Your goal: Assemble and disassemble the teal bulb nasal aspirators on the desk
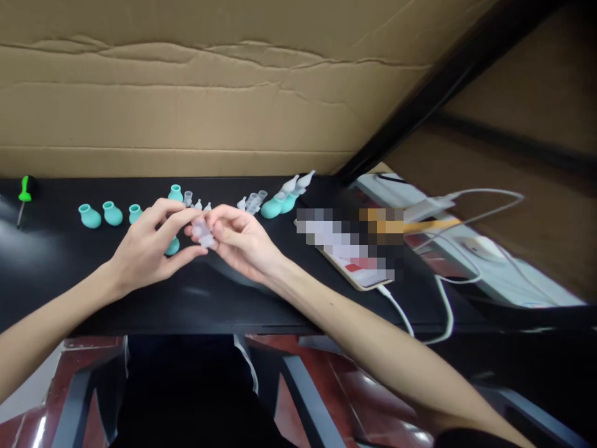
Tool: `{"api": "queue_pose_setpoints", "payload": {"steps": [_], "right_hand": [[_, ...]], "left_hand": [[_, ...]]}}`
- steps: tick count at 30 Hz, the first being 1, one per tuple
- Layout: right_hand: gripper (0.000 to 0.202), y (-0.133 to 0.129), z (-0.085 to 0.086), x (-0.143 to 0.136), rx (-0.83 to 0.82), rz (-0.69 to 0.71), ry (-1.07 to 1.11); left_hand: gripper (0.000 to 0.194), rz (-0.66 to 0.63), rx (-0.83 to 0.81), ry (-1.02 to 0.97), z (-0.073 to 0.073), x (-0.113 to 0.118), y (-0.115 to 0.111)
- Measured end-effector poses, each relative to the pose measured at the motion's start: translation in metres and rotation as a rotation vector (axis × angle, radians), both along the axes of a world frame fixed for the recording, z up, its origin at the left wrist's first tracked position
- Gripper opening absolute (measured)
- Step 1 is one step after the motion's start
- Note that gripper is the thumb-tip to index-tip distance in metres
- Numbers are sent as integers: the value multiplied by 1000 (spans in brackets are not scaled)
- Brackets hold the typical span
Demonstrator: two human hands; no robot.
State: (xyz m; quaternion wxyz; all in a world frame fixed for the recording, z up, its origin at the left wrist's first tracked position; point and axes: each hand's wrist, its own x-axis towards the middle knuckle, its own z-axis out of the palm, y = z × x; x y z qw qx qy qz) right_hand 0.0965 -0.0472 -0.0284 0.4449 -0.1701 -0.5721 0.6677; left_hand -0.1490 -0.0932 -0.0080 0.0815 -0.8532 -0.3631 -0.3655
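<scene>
Between my two hands is a small translucent plastic fitting (204, 232), tilted. The fingertips of my right hand (245, 242) pinch its right side. My left hand (152, 242) grips it from the other side, index finger at the top and thumb at the lower end. A teal rubber bulb (172, 246) shows in the gap of my left hand; I cannot tell if it is held or lies behind. Further teal bulbs (112, 213) stand beyond my left hand, mouths up. Small white tips (198, 204) and a clear fitting (188, 198) lie just behind my fingers.
Two teal bulbs with white tips attached (280, 200) lie right of several clear fittings (254, 201). A green-handled screwdriver (25, 190) lies far left. At right are a phone (368, 283), partly blurred, white cables (448, 311) and a pale power strip (527, 274). Cardboard (186, 118) walls the back.
</scene>
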Motion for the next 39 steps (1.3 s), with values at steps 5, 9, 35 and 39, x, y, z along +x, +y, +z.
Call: {"api": "queue_pose_setpoints", "payload": {"steps": [5, 9, 35, 39], "right_hand": [[68, 14, -8, -6, 112, -112, 9], [70, 34, -9, -9, 149, -152, 83], [52, 44, 4, -10, 502, -367, -100], [38, 45, 3, -7, 507, -389, -136]], "left_hand": [[36, -15, -52, -140, 5, 22, 18], [31, -86, -90, -329, -3, 30, 44], [50, -30, -121, -271, -4, 13, 64], [43, -32, -131, -259, -3, 16, 61]]}}
